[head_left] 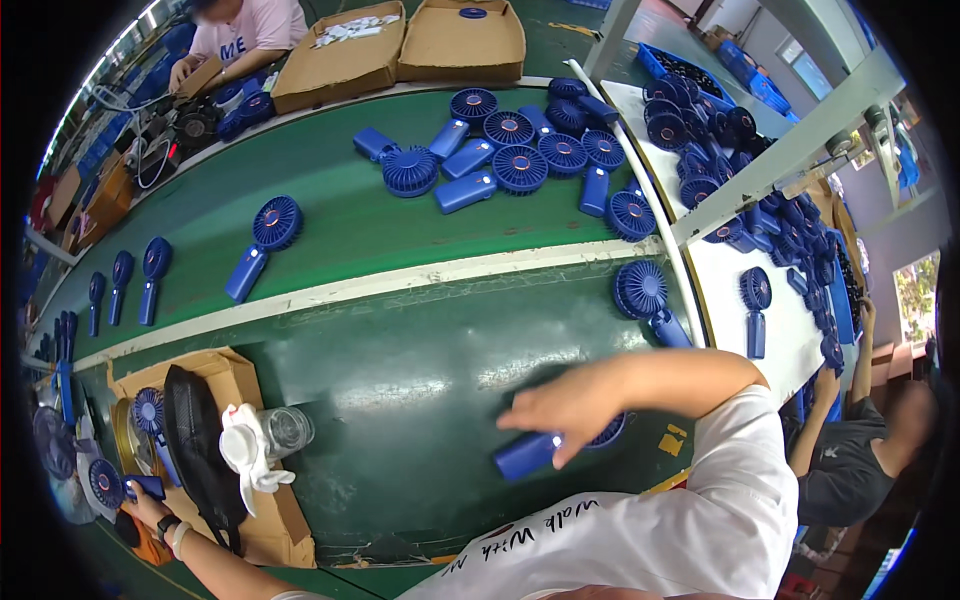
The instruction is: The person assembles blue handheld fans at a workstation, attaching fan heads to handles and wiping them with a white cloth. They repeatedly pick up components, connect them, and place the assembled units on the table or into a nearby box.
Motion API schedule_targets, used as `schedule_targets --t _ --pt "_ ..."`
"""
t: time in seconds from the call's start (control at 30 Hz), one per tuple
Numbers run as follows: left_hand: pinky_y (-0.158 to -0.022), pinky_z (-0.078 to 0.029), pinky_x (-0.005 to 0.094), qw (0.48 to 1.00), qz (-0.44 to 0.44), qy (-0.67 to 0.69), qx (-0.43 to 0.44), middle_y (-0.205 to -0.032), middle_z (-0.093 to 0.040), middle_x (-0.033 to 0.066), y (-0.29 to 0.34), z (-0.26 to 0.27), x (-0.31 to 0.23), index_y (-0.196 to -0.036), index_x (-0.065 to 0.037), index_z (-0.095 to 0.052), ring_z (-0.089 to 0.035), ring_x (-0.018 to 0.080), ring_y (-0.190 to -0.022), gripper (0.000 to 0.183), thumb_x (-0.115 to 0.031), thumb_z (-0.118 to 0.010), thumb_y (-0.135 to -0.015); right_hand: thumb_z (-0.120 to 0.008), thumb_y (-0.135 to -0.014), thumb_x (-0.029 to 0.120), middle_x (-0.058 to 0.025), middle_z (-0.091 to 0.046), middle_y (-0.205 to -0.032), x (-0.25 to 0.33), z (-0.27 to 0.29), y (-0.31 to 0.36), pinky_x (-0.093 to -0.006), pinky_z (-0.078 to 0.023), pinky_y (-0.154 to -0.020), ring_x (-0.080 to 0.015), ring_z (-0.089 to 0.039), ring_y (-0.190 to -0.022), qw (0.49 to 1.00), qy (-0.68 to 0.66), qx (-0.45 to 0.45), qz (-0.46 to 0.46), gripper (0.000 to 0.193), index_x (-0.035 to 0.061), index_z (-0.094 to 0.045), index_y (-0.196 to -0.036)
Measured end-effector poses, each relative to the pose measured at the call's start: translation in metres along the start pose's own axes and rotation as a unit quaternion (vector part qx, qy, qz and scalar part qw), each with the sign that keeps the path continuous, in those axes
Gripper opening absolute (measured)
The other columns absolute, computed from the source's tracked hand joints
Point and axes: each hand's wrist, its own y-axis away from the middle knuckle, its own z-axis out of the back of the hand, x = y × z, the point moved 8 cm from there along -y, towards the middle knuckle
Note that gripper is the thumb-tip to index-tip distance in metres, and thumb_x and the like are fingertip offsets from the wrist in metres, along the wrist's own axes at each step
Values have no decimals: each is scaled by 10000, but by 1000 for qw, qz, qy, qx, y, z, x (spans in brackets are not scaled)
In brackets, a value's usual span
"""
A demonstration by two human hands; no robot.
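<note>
The right hand (pixel 570 405) presses a blue handheld fan (pixel 545 450) flat against the desk (pixel 400 380), fingers clamped around its handle to steady it; at eight o'clock, the left hand (pixel 150 505) grips another fan (pixel 110 485).

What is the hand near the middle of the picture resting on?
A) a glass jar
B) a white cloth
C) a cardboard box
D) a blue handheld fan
D: the right hand lies on a blue handheld fan flat on the green belt.

White short-sleeved shirt (pixel 700 520), apparently dark-lettered; bare forearms.
</note>
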Motion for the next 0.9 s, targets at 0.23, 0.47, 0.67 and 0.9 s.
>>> schedule_targets --t 0.23,0.47,0.67,0.9 --pt "-853 -451 300 998 15 -58 3 -1166 -553 129 -16 -30 26 -1268 54 -438 -565 192 -971 513 -227 -623 -879 -763 -589 285 -184 -510 -1148 -227 138 157 -420 -430 -907 -358 -481 -1098 781 226 -274 -514 766 101 -464 -1271" --pt "-894 -434 306 957 -59 -281 -28 -1224 -541 167 -8 -25 18 -1291 40 -431 -564 228 -1029 577 -279 -633 -856 -793 -534 313 -178 -477 -1183 -203 112 139 -465 -447 -880 -348 -472 -1127 813 195 -185 -516 907 121 -388 -1323" --pt "-949 -392 360 901 -184 -392 -29 -1236 -528 201 -5 -35 -15 -1258 2 -458 -531 323 -1106 515 -273 -605 -848 -810 -553 312 -164 -493 -1090 -57 61 62 -449 -464 -823 -334 -500 -1050 912 238 -99 -321 825 57 -441 -1245" --pt "-963 -385 435 834 -162 -518 97 -1282 -466 239 47 -86 -48 -1274 -25 -458 -479 381 -1147 651 -417 -607 -776 -756 -709 347 -207 -405 -1295 -27 59 10 -412 -396 -971 -351 -427 -1192 989 -142 -1 -50 740 51 -420 -1298"
